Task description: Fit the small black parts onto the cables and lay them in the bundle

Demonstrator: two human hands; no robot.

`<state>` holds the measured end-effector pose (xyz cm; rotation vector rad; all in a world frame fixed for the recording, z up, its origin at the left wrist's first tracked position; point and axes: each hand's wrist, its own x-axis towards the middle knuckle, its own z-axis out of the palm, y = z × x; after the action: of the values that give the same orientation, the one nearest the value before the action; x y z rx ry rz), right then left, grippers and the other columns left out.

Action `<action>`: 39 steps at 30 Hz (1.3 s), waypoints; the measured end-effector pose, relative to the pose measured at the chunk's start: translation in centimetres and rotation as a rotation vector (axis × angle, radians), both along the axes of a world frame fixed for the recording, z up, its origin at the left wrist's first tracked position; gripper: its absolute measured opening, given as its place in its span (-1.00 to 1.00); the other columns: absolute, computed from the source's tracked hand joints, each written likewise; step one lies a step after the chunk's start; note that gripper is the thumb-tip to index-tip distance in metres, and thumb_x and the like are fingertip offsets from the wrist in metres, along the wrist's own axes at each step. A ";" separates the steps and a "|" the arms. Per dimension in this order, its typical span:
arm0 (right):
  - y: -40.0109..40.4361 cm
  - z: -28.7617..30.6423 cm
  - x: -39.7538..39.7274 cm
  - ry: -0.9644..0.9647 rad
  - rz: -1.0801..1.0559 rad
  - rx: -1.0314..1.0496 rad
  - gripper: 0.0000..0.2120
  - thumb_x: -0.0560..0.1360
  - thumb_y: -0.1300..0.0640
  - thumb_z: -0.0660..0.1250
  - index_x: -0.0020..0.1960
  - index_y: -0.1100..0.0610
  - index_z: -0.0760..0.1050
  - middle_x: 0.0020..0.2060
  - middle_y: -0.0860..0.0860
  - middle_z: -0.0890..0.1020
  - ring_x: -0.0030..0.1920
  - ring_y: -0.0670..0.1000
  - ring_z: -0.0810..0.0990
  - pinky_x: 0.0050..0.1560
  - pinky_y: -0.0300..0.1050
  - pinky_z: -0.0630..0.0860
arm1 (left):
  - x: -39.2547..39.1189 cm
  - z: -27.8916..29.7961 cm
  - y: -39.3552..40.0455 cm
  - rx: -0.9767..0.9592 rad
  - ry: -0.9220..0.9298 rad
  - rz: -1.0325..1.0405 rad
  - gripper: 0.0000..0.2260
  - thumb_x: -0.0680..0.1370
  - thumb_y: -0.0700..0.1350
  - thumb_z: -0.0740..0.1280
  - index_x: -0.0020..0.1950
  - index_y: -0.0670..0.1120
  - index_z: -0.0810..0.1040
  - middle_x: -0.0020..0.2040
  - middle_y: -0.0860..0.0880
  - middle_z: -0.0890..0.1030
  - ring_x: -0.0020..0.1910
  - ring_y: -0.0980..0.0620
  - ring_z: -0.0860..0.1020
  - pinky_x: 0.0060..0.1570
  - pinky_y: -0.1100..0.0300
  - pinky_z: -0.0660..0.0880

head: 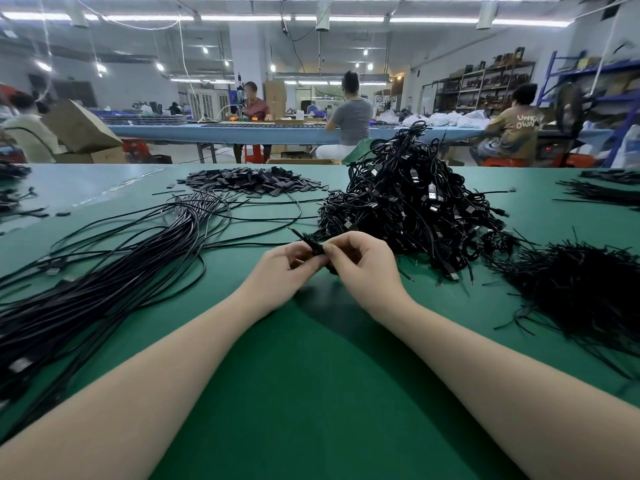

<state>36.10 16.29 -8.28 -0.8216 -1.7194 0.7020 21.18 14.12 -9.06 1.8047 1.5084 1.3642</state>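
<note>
between both hands [325, 259], pinched: small black cable end [313, 244]

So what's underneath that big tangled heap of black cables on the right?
The tangled heap sits on the green table, which shows all round its edge. Loose cable ends poke out at its base. Anything buried inside or beneath the heap is covered, so I cannot tell.
</note>
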 end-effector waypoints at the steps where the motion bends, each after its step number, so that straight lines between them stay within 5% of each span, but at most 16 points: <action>1: 0.0 0.0 0.0 0.014 0.019 -0.018 -0.88 0.51 0.24 0.35 -0.13 0.05 0.60 -0.30 -0.09 0.65 -0.24 -0.06 0.63 -0.12 -0.09 0.60 | -0.1 0.1 0.0 0.005 -0.024 -0.015 -0.94 0.53 -0.08 0.39 -0.12 -0.01 0.64 -0.26 0.13 0.65 -0.25 0.15 0.56 -0.19 0.33 0.49; 4: -0.1 0.1 -0.1 0.034 0.019 -0.025 -0.84 0.51 0.26 0.35 -0.14 0.02 0.59 -0.33 -0.16 0.62 -0.29 -0.22 0.59 -0.18 -0.29 0.54 | -0.2 0.2 0.1 0.002 -0.083 -0.055 -0.92 0.56 -0.11 0.35 -0.05 -0.04 0.63 -0.15 -0.01 0.69 -0.14 0.01 0.62 0.00 0.13 0.54; 7: -0.3 0.3 -0.2 0.025 -0.024 0.022 -0.88 0.51 0.26 0.35 -0.13 0.07 0.60 -0.33 -0.16 0.61 -0.31 -0.25 0.56 -0.23 -0.39 0.48 | -0.2 0.5 -0.2 0.039 0.025 0.009 -0.84 0.57 0.01 0.33 -0.20 0.08 0.60 -0.29 0.18 0.64 -0.28 0.20 0.55 -0.18 0.35 0.45; 12: -0.5 0.3 0.1 -0.116 -0.130 0.136 -0.89 0.50 0.23 0.35 -0.16 0.10 0.61 -0.35 -0.18 0.55 -0.31 -0.15 0.51 -0.23 -0.29 0.43 | 0.8 1.8 -0.7 0.006 -0.088 0.006 -0.57 0.60 0.07 0.25 -0.45 0.02 0.58 -0.33 -0.04 0.59 -0.32 0.08 0.49 -0.20 0.18 0.39; 15: -0.2 0.1 0.4 -0.147 -0.136 0.168 -0.88 0.47 0.28 0.36 -0.24 0.17 0.56 -0.37 -0.07 0.52 -0.33 -0.11 0.46 -0.30 -0.20 0.34 | 1.9 2.3 -1.0 -0.092 -0.313 -0.097 -0.57 0.63 0.01 0.19 -0.37 -0.02 0.66 -0.38 -0.03 0.45 -0.40 0.11 0.35 -0.31 0.23 0.32; 20: 0.3 -0.4 0.5 -0.299 -0.189 0.150 -0.88 0.53 0.19 0.30 -0.07 0.17 0.62 -0.31 0.04 0.57 -0.36 -0.02 0.44 -0.34 -0.25 0.22 | 1.9 2.5 -1.0 -0.020 -0.296 -0.041 -0.58 0.65 -0.03 0.11 -0.20 0.17 0.71 -0.43 0.23 0.45 -0.40 0.26 0.35 -0.25 0.24 0.33; 25: -0.7 -0.2 -0.2 -0.312 -0.097 0.193 -0.82 0.45 0.30 0.32 -0.30 0.12 0.51 -0.41 -0.11 0.50 -0.40 -0.14 0.43 -0.33 -0.24 0.26 | 1.1 2.1 -1.1 0.049 -0.115 -0.097 -0.78 0.51 -0.19 0.31 -0.05 0.11 0.66 0.06 0.09 0.60 0.04 0.23 0.52 -0.01 0.35 0.44; 29: -0.7 -0.4 -0.3 -0.272 -0.082 0.122 -0.85 0.48 0.25 0.34 -0.25 0.09 0.54 -0.43 -0.21 0.46 -0.39 -0.27 0.44 -0.36 -0.42 0.30 | 1.1 2.0 -1.2 0.050 -0.074 -0.110 -0.66 0.43 -0.32 0.25 -0.01 0.07 0.64 0.10 0.08 0.63 -0.10 0.34 0.54 -0.12 0.46 0.41; 36: -0.7 -0.3 -0.1 -0.211 -0.101 0.095 -0.93 0.50 0.22 0.36 -0.13 0.14 0.62 -0.34 -0.17 0.54 -0.34 -0.28 0.46 -0.28 -0.50 0.33 | 1.2 2.2 -0.9 -0.067 -0.317 -0.183 -0.62 0.53 -0.43 -0.02 0.12 -0.29 0.55 -0.07 -0.05 0.62 -0.21 0.28 0.57 -0.25 0.45 0.44; 39: -0.8 -0.2 -0.2 -0.222 -0.117 0.173 -0.92 0.49 0.25 0.36 -0.12 0.16 0.63 -0.29 -0.10 0.55 -0.30 -0.19 0.45 -0.26 -0.50 0.32 | 1.2 2.2 -0.7 -0.090 -0.353 -0.130 -0.73 0.59 -0.24 0.07 -0.04 -0.15 0.57 -0.21 0.06 0.64 -0.24 0.22 0.58 -0.18 0.28 0.42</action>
<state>35.87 15.45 -8.51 -0.8965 -1.8823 0.3880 22.40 13.38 -6.88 1.4849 1.2248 1.4354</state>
